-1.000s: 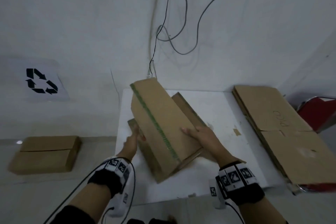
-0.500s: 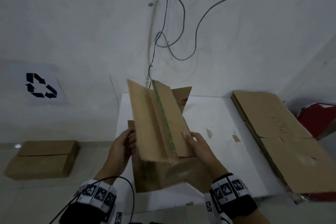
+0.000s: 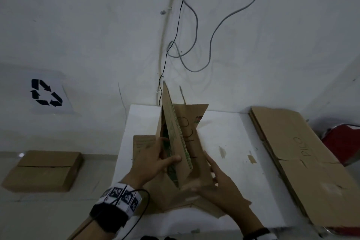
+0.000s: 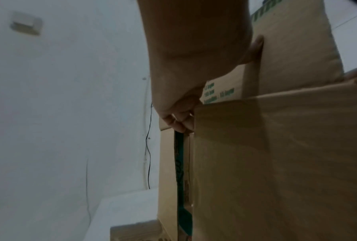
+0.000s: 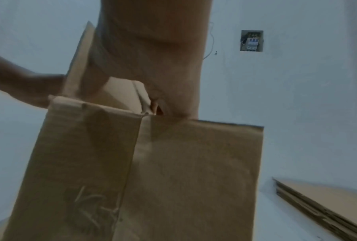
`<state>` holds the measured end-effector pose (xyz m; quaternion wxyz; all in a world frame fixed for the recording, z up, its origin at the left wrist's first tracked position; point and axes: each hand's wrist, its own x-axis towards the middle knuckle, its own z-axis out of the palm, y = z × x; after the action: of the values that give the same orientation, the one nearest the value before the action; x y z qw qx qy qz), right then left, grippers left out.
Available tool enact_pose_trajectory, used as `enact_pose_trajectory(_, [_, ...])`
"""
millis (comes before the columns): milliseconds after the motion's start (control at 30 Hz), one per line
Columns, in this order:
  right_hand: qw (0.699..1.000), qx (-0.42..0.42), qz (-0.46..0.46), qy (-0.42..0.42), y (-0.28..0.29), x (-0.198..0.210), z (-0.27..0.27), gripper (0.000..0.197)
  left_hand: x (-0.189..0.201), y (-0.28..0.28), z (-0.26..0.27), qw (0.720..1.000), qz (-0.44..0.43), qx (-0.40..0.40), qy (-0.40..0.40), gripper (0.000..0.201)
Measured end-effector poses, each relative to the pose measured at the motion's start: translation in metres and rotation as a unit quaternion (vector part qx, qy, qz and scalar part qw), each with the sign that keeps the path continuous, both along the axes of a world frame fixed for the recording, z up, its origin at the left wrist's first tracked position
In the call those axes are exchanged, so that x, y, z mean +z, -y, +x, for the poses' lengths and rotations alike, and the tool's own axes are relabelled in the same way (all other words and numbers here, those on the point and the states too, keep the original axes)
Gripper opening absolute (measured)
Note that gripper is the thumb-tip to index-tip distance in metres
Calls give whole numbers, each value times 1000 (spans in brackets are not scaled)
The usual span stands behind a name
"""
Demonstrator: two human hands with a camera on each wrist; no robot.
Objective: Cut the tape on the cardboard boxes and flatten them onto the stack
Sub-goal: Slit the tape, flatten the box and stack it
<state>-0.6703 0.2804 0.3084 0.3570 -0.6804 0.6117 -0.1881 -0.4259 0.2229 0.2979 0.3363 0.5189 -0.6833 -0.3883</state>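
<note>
Half-collapsed cardboard box (image 3: pixel 175 142) standing upright on a white table (image 3: pixel 229 138) at centre frame in the head view, flaps splayed, a green-printed strip running down its raised edge and handwritten letters visible on one inner panel. Left hand (image 3: pixel 153 161) gripping the box from the left side, thumb pressed across the near face and fingers tucked behind a panel; from the left wrist view, fingers (image 4: pixel 179 120) curled over the edge of a cardboard wall. Right hand (image 3: pixel 218 183) spread against the lower right side of the box, fingers extended rather than clenched; in the right wrist view only the heel of the hand shown against the top edge of a panel, fingertips hidden behind the cardboard. Marker-patterned wristband (image 3: pixel 120 197) with a black cable on the left forearm at lower centre.

Stack of flattened boxes (image 3: pixel 303 161) lying along the right edge of the table, well apart from the held box, handwriting on the top sheet. Red object (image 3: pixel 342 142) partly hidden behind the stack at far right. Closed cardboard box (image 3: pixel 42 169) resting on the floor at lower left of the frame. Recycling sign (image 3: pixel 46 92) taped to the white wall at left, and loose cables (image 3: pixel 194 41) hanging down the wall at upper centre. Small scraps (image 3: pixel 251 159) scattered on the tabletop between the held box and the stack.
</note>
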Motion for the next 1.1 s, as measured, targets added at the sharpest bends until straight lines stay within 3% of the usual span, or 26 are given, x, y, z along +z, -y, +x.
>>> enact_pose_trajectory(67, [999, -20, 6, -27, -2, 0, 6, 86, -1, -4, 0, 999, -22, -2, 31, 77])
enact_pose_trajectory(133, [1000, -15, 19, 3, 5, -4, 7, 69, -6, -13, -8, 1000, -25, 6, 1, 72])
enact_pose_trajectory(233, [997, -47, 26, 60, 25, -11, 12, 62, -18, -16, -15, 997, -21, 52, -61, 67])
enact_pose_trajectory(300, [990, -101, 32, 89, 44, -17, 15, 70, -19, -14, -15, 994, -31, 38, -96, 73])
enact_pose_trajectory(367, [990, -127, 21, 59, 63, -21, 16, 64, -15, -9, -15, 995, -16, 22, -94, 71])
enact_pose_trajectory(433, [989, -147, 9, 21, 80, -25, 17, 49, -14, -1, -15, 994, 28, 32, -100, 39])
enact_pose_trajectory(467, [988, -156, 8, 7, 87, -28, 15, 49, -17, 4, -15, 992, 40, 51, -107, 32])
enact_pose_trajectory(567, [978, -181, -10, -102, 104, -31, 12, 44, -35, 25, -11, 986, 49, 114, -109, 28])
enact_pose_trajectory(667, [976, -177, -42, -121, 120, -43, 10, 40, -64, 42, -7, 981, 6, 180, -70, 27])
enact_pose_trajectory(800, [981, -135, -85, -111, 139, -102, 9, 22, -107, 51, -9, 963, -25, 251, 96, 35])
enact_pose_trajectory(833, [980, -122, -85, -130, 141, -118, 9, 18, -116, 51, -9, 964, -9, 245, 105, 42])
enact_pose_trajectory(900, [982, -112, -31, -149, 138, -150, 8, 43, -134, 50, -10, 971, 38, 216, 94, 50])
enact_pose_trajectory(1000, [992, -76, 40, -88, 105, -181, 8, 60, -164, 30, -12, 975, 57, 158, 146, 55])
enact_pose_trajectory(1100, [994, -21, -40, -96, 52, -216, 10, 55, -201, -11, -20, 970, 50, 87, 220, 71])
